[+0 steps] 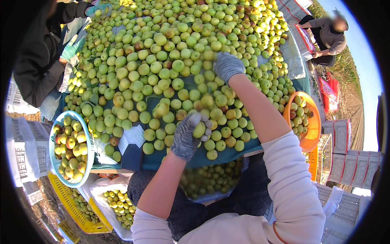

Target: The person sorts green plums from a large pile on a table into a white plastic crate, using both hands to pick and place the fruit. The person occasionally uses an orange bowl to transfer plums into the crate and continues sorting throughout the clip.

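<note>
A broad heap of round green fruits [164, 73], jujubes by their look, covers the table in front of me, some with reddish-brown patches. My left hand [190, 134], in a grey knit glove, holds one green jujube [199, 130] between thumb and fingers above the near part of the heap. Farther out, my right hand [229, 67], gloved alike, reaches onto the heap with its fingertips bent down among the fruits. The back of that hand hides whether anything is in its grasp. Dark cloth [152, 160] shows along the table's near edge.
A light blue basket [91, 152] of browner fruits is at the left edge, an orange basket [313, 128] at the right. Below are a yellow crate [67, 204] and a lined box [97, 195]. One co-worker's gloved hand [73, 48] is at left; another person [330, 36] handles boxes.
</note>
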{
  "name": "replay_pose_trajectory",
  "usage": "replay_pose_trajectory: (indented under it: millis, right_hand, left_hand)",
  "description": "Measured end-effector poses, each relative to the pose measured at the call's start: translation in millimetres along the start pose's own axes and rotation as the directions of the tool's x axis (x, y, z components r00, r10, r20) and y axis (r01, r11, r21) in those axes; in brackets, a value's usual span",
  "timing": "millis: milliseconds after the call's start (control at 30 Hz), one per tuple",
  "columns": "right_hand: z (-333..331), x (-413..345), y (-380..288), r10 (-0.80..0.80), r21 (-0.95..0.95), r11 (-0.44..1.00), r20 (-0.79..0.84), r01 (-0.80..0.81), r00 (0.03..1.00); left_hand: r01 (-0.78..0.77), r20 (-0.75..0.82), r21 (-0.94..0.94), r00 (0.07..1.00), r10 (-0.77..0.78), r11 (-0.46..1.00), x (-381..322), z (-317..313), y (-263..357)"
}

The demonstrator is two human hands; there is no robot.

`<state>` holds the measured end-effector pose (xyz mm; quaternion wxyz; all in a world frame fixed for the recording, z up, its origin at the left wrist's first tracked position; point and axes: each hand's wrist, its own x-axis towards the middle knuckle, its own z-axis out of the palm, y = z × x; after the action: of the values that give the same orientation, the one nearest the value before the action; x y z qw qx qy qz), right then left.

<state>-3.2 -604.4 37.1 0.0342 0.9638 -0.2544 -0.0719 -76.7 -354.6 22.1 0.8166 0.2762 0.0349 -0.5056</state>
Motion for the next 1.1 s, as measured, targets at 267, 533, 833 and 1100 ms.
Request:
replay_pose_trajectory:
  millis: [267,533,833,1100]
  right_hand:
    - [-7,3,41,-0.046,0.262,0.964,0.316,-0.041,0.948]
    - [11,17,14,0.013,0.253,0.967,-0.072,0.006,0.997]
    - [-1,3,10,-0.029,0.292,0.956,-0.003,0.029,1.000]
    - [-19,-96,11,-0.447,0.602,0.612,-0.271,0.512,0.852]
  left_hand:
    - [-0.073,-0.076,0.048,0.994,0.076,0.996,-8,1,-1]
    - [-0.111,-0.014,0.101,0.993,0.113,0.989,-1,-9,-10]
    - [-0.066,-0.054,0.112,0.996,0.072,0.991,-2,-8,-4]
    - [-0.155,-0.068,0.262,0.982,0.178,0.953,7,0,-1]
